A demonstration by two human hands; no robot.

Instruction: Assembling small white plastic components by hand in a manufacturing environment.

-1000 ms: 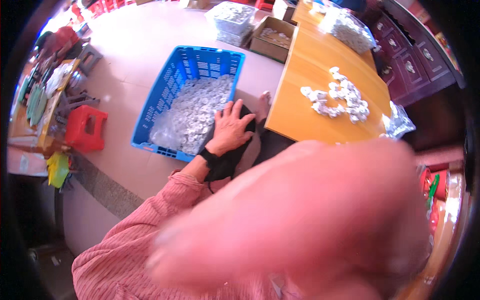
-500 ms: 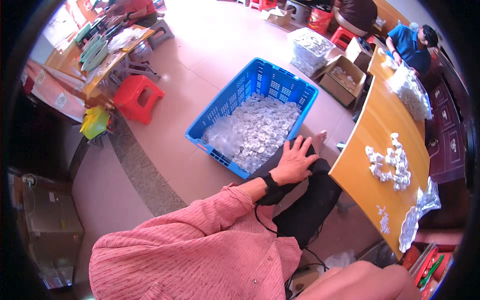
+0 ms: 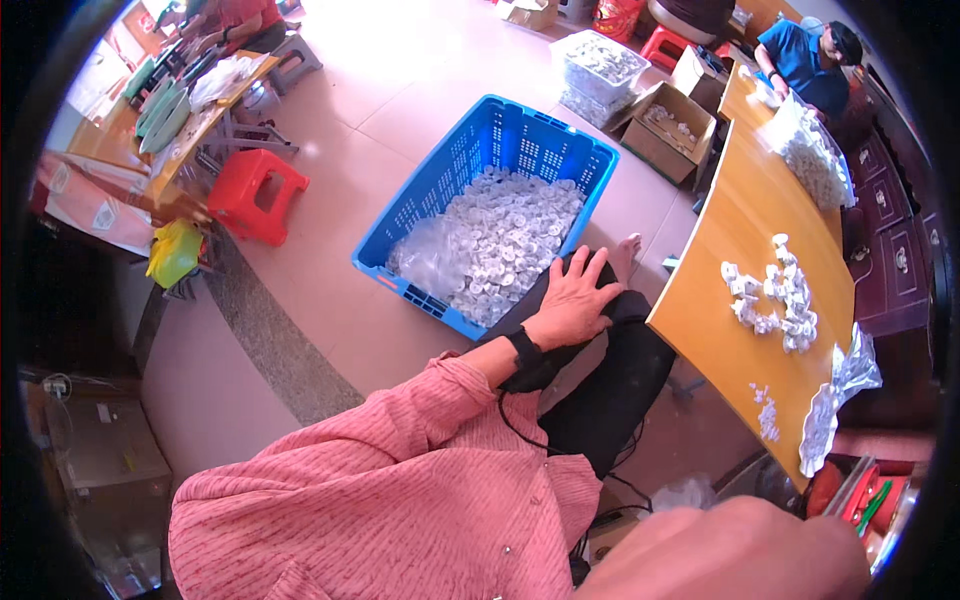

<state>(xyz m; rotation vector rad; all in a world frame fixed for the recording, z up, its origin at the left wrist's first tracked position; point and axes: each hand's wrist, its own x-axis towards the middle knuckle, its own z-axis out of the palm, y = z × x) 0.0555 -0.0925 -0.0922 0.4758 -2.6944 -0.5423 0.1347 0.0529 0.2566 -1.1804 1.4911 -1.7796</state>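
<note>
My left hand (image 3: 572,301) lies on my dark-trousered knee with its fingers spread, holding nothing. A black band is on its wrist. Just past the knee stands a blue plastic crate (image 3: 400,232), filled with small round white plastic parts (image 3: 515,225). A clear plastic bag (image 3: 432,258) rests on these parts at the crate's near left. My right hand (image 3: 750,550) is raised very near the camera at the lower right; it is blurred and its fingers are hidden. Beyond it, a wooden table (image 3: 700,265) carries a cluster of white plastic parts (image 3: 795,300) and a scatter of smaller white pieces (image 3: 766,415).
A shiny crumpled bag (image 3: 845,390) lies along the table's right edge. Past the crate are a cardboard box (image 3: 665,130) and a clear tub (image 3: 600,65) of white parts. A red stool (image 3: 258,195) stands at left. A co-worker in blue (image 3: 805,65) sits at the table's far end.
The view has shifted slightly, so the crate and table appear farther left and up. My right hand has come a little higher and farther right. My left hand stays on the knee.
</note>
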